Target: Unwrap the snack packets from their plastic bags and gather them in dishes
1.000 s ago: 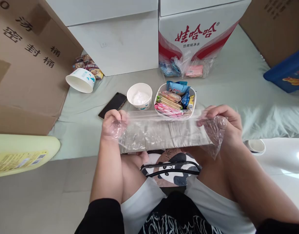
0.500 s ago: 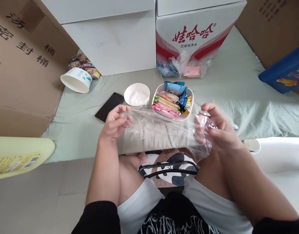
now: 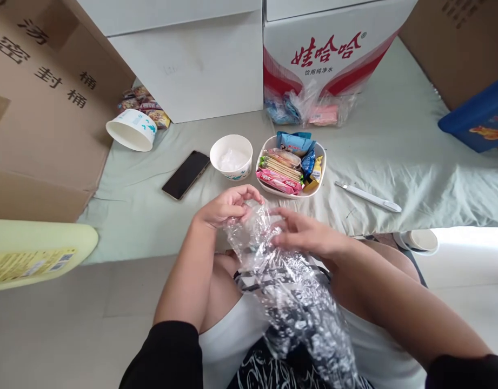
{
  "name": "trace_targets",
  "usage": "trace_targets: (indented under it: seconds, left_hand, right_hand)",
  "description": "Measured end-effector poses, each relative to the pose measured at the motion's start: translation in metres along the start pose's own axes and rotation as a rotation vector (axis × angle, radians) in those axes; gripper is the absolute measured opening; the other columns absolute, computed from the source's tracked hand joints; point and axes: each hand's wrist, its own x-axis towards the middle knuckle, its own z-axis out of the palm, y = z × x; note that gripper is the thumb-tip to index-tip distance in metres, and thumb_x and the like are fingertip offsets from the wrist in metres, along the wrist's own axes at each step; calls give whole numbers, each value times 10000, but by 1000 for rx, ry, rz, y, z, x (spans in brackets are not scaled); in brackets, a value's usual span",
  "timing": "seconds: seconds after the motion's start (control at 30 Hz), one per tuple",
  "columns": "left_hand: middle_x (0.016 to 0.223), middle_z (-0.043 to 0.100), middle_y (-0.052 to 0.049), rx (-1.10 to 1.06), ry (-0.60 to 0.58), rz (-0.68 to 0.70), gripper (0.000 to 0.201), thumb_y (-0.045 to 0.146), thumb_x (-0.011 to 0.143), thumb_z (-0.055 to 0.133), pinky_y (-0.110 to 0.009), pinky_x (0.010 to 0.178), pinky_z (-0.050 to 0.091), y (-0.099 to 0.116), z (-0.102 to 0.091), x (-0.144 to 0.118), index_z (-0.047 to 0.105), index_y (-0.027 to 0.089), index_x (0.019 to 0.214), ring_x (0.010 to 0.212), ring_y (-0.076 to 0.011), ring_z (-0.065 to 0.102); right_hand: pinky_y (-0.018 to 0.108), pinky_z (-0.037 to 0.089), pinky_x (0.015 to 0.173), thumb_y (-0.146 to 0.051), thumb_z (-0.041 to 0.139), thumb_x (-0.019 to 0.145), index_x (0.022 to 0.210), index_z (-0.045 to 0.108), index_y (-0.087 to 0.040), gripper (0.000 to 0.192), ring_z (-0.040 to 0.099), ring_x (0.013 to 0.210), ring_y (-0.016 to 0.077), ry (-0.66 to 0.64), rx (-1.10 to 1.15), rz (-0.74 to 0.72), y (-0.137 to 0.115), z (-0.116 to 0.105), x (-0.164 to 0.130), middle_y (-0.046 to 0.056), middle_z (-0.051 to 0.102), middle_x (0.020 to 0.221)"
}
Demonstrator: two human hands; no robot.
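A crumpled sheet of clear plastic film (image 3: pixel 289 281) hangs from my hands over my lap. My left hand (image 3: pixel 232 205) pinches its upper left edge. At the film's upper right, my right hand (image 3: pixel 303 229) has its fingers curled on the plastic. Just beyond stand a paper bowl (image 3: pixel 231 172) with crumpled clear plastic inside and a white tub (image 3: pixel 260 186) packed with wrapped snacks (image 3: pixel 283 170). Right of the tub lies a white-handled craft knife (image 3: pixel 368 195) on the cloth.
A phone (image 3: pixel 186 174) lies left of the bowl. Farther left, a tipped paper bowl (image 3: pixel 133 129) rests by snack packets (image 3: pixel 157 117). White boxes (image 3: pixel 216 75) line the back, with bagged packs (image 3: pixel 324 114) before them. A cardboard box (image 3: pixel 50 119) and a yellow container (image 3: pixel 38 254) flank the left.
My hands have come together, and the film once stretched between them now hangs bunched over my lap. The craft knife has come into full view.
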Motion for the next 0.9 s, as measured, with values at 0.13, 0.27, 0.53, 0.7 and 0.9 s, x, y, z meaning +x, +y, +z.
trace_targets:
  seconds: [0.13,0.27,0.53,0.7,0.9]
  left_hand:
    - [1114,767,-103,-210,105,189,668,452,640,863,-247,447,452,-3,3,6,614,282,1237,565,-143,644]
    - [1188,752,-161,-384,138,189,814,774,622,799,-378,738,616,-14,23,13,654,219,1200,925,-270,750]
    - [942,788,-62,-14,170,120,496,492,688,918,-289,764,597,-28,60,16,682,191,1004,850,-198,775]
    - [801,798,-51,-30,274,85,482,553,775,816,-256,606,578,-24,50,13,640,199,1050,682,-195,775]
    - [501,666,44,51,308,107,380,506,843,717,-193,369,420,-20,36,8,648,195,1052,367,-140,609]
  right_hand:
    - [168,375,396,-387,826,772,810,629,-197,276,503,433,59,-134,-136,7,1,8,4,-71,620,580]
    - [197,436,453,-416,810,766,770,592,-203,305,536,462,68,246,-165,-287,-7,7,5,-61,626,607]
    - [233,405,462,-385,714,830,757,600,-214,218,547,467,102,701,-533,-440,-4,3,4,-46,595,590]
    - [249,490,520,-426,735,823,961,625,-214,276,651,563,134,577,-449,-452,-6,-5,3,-29,680,707]
    - [264,531,547,-441,679,883,929,614,-211,243,658,516,136,561,-465,-429,-17,-14,-5,-41,650,579]
